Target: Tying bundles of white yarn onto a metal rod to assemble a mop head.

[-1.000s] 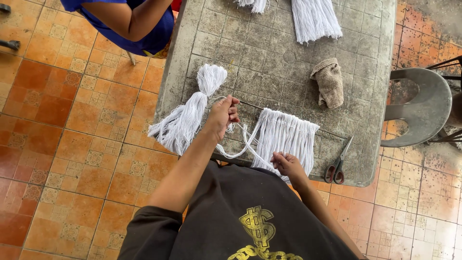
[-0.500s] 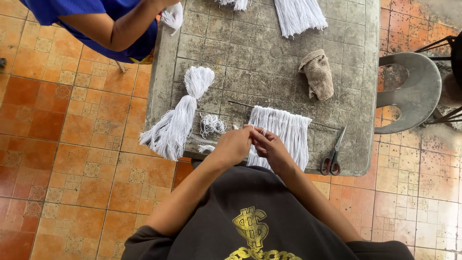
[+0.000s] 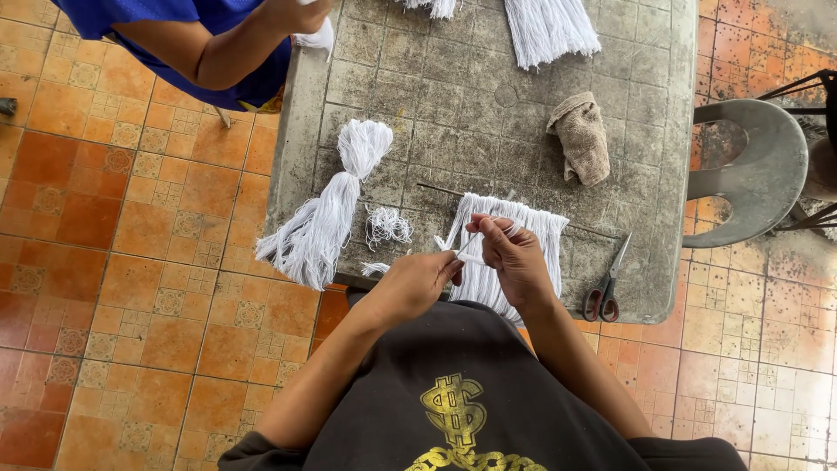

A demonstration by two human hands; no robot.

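No packages, labels, signs or screens are to be seen. Only a gold emblem printed on the front of the black shirt (image 3: 462, 419) can be made out, at the bottom of the view.

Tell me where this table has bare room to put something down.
The widest bare patch on the table lies mid-top, between the tied yarn bundle and the rolled cloth. A smaller strip runs between the cloth and scissors. The near edge is crowded: both hands, yarn fringe, loose scraps.
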